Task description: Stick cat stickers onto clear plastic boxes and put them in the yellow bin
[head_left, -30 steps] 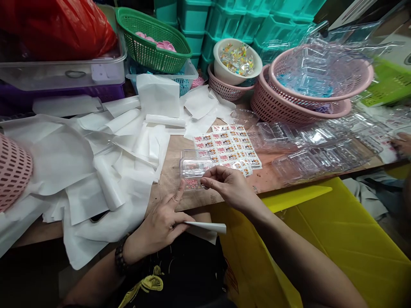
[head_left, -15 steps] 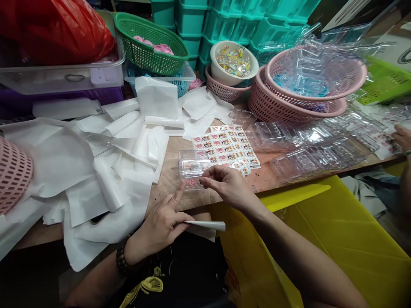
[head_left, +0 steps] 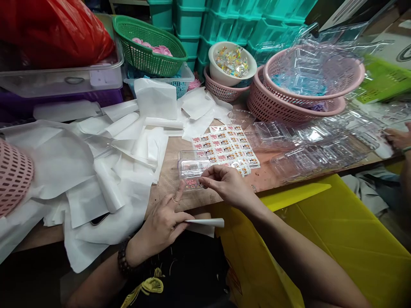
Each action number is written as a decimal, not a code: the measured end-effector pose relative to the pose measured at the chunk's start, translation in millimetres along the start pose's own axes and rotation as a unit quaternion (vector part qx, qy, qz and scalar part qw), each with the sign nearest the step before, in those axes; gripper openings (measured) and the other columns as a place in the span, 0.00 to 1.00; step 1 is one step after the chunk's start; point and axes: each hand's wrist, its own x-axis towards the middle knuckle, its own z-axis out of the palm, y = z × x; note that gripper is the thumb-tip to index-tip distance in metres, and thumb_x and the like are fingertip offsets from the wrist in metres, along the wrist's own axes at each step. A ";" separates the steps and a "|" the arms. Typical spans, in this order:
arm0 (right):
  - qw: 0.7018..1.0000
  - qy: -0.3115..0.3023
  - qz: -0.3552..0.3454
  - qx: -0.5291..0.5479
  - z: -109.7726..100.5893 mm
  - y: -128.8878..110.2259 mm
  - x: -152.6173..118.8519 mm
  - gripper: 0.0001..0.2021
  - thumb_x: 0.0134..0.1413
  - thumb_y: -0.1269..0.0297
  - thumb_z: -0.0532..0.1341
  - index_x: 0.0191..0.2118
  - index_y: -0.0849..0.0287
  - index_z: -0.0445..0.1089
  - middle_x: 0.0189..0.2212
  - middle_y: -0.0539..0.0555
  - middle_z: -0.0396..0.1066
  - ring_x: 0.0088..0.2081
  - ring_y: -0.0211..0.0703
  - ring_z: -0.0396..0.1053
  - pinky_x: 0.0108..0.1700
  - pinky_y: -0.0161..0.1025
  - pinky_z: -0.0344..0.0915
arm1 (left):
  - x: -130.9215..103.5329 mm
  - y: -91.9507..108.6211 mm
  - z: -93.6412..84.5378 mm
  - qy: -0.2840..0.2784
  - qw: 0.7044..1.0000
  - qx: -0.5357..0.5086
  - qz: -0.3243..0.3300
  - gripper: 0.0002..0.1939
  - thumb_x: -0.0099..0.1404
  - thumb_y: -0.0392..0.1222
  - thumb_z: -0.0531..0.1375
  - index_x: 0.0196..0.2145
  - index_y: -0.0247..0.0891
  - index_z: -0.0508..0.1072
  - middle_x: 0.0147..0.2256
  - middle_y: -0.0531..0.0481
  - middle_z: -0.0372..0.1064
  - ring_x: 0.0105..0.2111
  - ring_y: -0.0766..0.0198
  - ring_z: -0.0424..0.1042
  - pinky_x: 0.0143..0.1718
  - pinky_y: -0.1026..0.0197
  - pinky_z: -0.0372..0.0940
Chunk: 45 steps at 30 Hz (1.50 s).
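Note:
A small clear plastic box (head_left: 194,167) lies at the table's front edge, with a pink-printed sticker (head_left: 191,184) on its near part. My left hand (head_left: 163,220) pinches a curled white paper (head_left: 207,222) between thumb and fingers, while its index finger reaches to the box's near left corner. My right hand (head_left: 226,182) has thumb and index finger pinched at the sticker's right end; the fingertips hide the exact hold. Just behind the right hand are sticker sheets (head_left: 224,145) with cartoon animals and pink print.
White backing papers (head_left: 77,171) pile up on the left. Clear plastic boxes (head_left: 321,158) lie in rows on the right, before pink baskets (head_left: 295,109). A white bowl (head_left: 233,64) and green basket (head_left: 150,47) stand behind. Another person's hand (head_left: 398,139) shows at far right.
My hands hold nearly the same pose at the box. At the far right, the other person's hand has shifted slightly to the left.

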 end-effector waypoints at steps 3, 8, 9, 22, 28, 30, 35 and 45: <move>0.998 0.017 -0.027 -0.045 3.0 0.0 -2.4 0.14 0.51 0.52 0.64 0.29 0.59 0.71 0.25 0.52 0.72 0.27 0.38 0.67 0.30 0.36 0.62 | 1.2 1.0 1.9 0.009 0.999 0.045 0.004 0.11 0.64 0.33 0.62 0.41 0.47 0.80 0.71 0.53 0.44 0.54 0.48 0.63 0.52 0.43 0.67; 0.958 0.090 -0.112 -0.250 12.5 -0.4 -10.4 0.06 0.57 0.61 0.62 0.34 0.58 0.71 0.26 0.51 0.74 0.26 0.39 0.69 0.29 0.34 0.60 | 4.8 0.9 2.1 0.008 0.996 0.087 0.003 0.09 0.64 0.34 0.63 0.39 0.46 0.80 0.70 0.53 0.48 0.50 0.50 0.63 0.48 0.44 0.68; 0.940 0.108 -0.125 -0.299 13.6 0.1 -12.9 0.07 0.58 0.61 0.62 0.38 0.58 0.71 0.26 0.51 0.75 0.26 0.40 0.70 0.29 0.34 0.59 | 5.4 0.8 1.7 0.006 0.996 0.090 0.005 0.09 0.64 0.34 0.63 0.38 0.46 0.81 0.70 0.53 0.48 0.49 0.50 0.63 0.48 0.43 0.68; 0.884 -0.060 -0.255 -0.386 12.6 -0.2 -78.0 0.04 0.59 0.63 0.65 0.36 0.57 0.72 0.32 0.53 0.76 0.35 0.44 0.71 0.38 0.40 0.58 | 0.3 15.8 -19.1 0.009 1.000 -0.003 0.017 0.09 0.65 0.34 0.61 0.42 0.43 0.79 0.61 0.44 0.65 0.53 0.51 0.68 0.52 0.46 0.67; 0.904 -0.046 -0.210 -0.370 15.6 11.8 -83.7 0.07 0.56 0.67 0.67 0.41 0.57 0.74 0.32 0.52 0.78 0.36 0.45 0.73 0.44 0.43 0.59 | -3.9 17.3 -23.5 -0.013 0.972 -0.188 -0.143 0.06 0.64 0.40 0.64 0.39 0.41 0.80 0.33 0.52 0.80 0.30 0.65 0.77 0.31 0.67 0.70; 0.904 -0.013 -0.246 -0.348 19.7 14.2 -86.8 0.09 0.56 0.66 0.67 0.43 0.57 0.73 0.34 0.53 0.78 0.38 0.47 0.73 0.49 0.46 0.59 | -2.3 17.7 -20.8 -0.031 0.962 -0.224 -0.154 0.06 0.65 0.40 0.63 0.37 0.40 0.81 0.32 0.52 0.81 0.29 0.65 0.78 0.30 0.68 0.69; 0.927 0.075 -0.271 -0.248 28.3 22.9 -89.9 0.02 0.61 0.68 0.62 0.36 0.54 0.72 0.28 0.47 0.78 0.30 0.38 0.73 0.47 0.42 0.63 | 1.2 17.8 -12.5 -0.052 0.932 -0.314 -0.173 0.12 0.66 0.46 0.62 0.39 0.37 0.82 0.34 0.48 0.81 0.32 0.61 0.78 0.33 0.66 0.70; 0.758 0.268 -0.451 -0.388 31.4 48.5 -92.1 0.12 0.58 0.73 0.62 0.44 0.50 0.74 0.47 0.54 0.78 0.44 0.44 0.75 0.60 0.52 0.54 | 8.6 10.0 7.7 -0.072 0.838 -0.489 -0.230 0.22 0.61 0.57 0.65 0.35 0.30 0.80 0.32 0.44 0.79 0.32 0.61 0.75 0.37 0.60 0.70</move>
